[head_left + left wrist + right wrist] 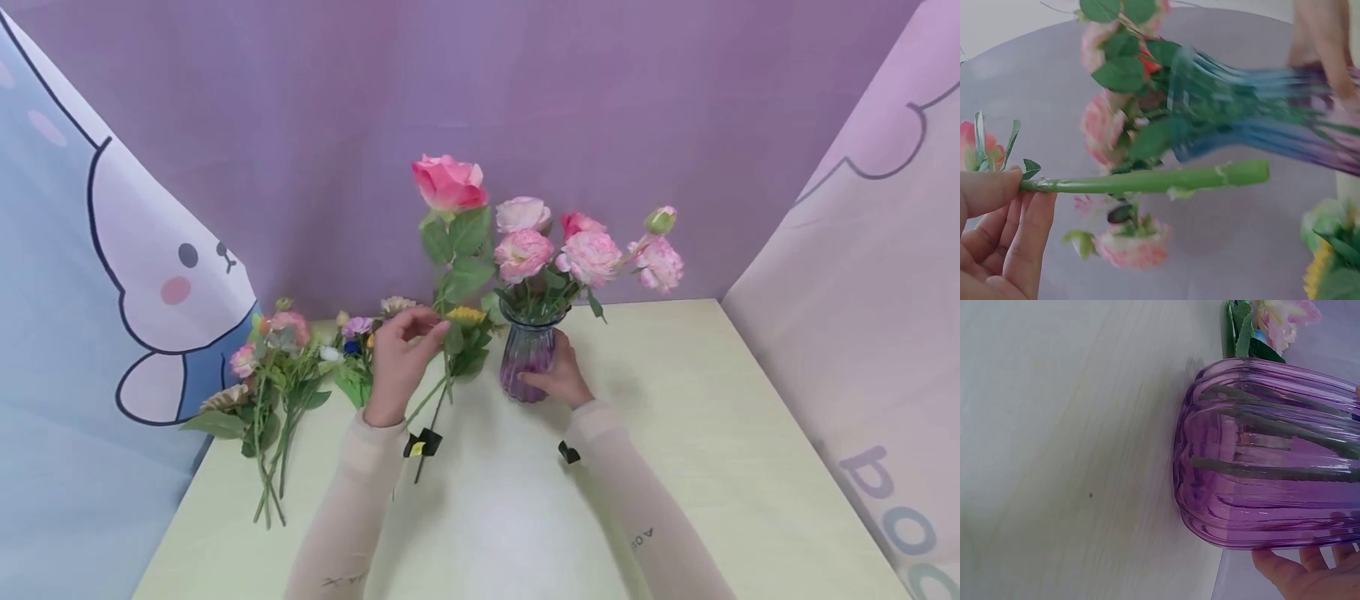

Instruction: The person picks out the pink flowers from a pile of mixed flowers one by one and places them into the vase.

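My left hand [405,358] pinches the stem of a pink rose [450,183] between thumb and fingers, left of the vase. The bloom stands upright above the hand, with green leaves below it. In the left wrist view the bare green stem end [1210,176] points toward the vase's mouth. My right hand [562,375] grips the ribbed glass vase [525,358], blue at the rim and purple at the base, from its right side. Several pale pink flowers [589,257] stand in the vase, their stems [1260,469] showing through the purple glass.
A bunch of flowers [277,400] lies at the table's left. Behind the left hand are a purple flower [357,327], a yellow flower [467,315] and other blooms. A purple cloth backdrop [337,125] rises behind the pale table [675,400], with printed cloths on both sides.
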{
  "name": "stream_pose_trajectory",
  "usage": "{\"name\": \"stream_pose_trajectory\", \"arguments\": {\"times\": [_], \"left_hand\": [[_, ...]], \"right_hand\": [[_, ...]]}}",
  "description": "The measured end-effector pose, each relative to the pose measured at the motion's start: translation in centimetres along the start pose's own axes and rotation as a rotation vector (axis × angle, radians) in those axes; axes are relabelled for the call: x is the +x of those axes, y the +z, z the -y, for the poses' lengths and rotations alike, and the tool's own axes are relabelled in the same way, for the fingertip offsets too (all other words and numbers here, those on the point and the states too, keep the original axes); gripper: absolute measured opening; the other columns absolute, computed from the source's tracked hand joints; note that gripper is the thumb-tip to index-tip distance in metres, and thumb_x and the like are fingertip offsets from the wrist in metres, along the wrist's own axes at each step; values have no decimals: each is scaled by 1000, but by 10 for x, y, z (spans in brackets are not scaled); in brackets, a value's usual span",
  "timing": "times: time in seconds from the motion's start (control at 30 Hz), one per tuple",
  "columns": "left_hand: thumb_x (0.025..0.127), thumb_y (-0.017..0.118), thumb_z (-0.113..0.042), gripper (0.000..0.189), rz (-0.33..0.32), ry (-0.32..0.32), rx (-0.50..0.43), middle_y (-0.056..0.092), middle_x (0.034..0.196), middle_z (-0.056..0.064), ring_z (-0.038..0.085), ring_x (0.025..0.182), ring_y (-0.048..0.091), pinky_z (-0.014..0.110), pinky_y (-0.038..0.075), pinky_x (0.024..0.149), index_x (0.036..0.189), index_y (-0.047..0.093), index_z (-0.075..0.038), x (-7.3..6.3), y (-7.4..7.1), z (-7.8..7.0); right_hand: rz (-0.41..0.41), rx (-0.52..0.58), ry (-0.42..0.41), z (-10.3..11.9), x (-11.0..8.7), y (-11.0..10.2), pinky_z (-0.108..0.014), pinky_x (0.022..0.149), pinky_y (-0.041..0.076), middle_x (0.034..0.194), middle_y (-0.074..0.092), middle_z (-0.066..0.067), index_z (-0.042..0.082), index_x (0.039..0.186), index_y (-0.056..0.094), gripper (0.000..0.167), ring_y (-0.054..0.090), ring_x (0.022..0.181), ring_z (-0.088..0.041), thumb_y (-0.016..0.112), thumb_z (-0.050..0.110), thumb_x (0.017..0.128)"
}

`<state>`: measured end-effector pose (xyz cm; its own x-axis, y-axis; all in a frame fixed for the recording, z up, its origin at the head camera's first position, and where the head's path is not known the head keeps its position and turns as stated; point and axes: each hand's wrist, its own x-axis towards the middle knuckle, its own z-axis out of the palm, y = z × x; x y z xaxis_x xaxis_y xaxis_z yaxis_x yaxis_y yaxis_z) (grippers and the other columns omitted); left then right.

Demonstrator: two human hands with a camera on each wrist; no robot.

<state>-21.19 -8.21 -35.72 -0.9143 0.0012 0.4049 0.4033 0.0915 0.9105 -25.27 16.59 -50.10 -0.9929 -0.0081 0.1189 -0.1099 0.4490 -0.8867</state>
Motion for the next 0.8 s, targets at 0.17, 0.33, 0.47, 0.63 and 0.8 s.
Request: {"name": "stream_pose_trajectory", "arguments": {"times": [0.17,0.33,0.47,0.63,0.8], "left_hand": [[83,70,-4,15,-13,84,-13,64,84,16,12,67,60,24,55,58,92,64,7,6,13,-10],[85,67,-1,18,-5,143,-47,64,88,23,12,71,61,23,55,61,94,61,13,10,26,-29],[85,67,0,20,-9,163,-57,64,91,26,11,71,60,23,55,61,97,60,14,16,35,-32],[84,69,-4,19,-18,188,-51,65,91,21,10,69,61,25,55,61,97,63,8,26,43,-29],[84,69,-3,16,-7,262,-62,66,88,20,20,68,62,31,56,59,94,63,8,32,49,-29]], "right_hand": [[14,10,-3,-1,1,0,-48,111,27,142,30,-25,0,144,15,103,31,132,-38,82,12,67],[10,7,-12,-2,2,0,-48,111,27,143,29,-24,0,144,15,102,31,132,-38,82,13,67],[9,6,-3,-1,1,1,-49,111,26,143,28,-25,0,144,15,103,30,133,-38,82,14,67],[14,5,14,1,1,1,-50,111,26,143,27,-25,1,144,14,104,28,133,-39,81,15,67],[16,3,18,-1,2,0,-50,111,26,143,27,-24,1,145,14,104,28,132,-38,82,15,67]]}}
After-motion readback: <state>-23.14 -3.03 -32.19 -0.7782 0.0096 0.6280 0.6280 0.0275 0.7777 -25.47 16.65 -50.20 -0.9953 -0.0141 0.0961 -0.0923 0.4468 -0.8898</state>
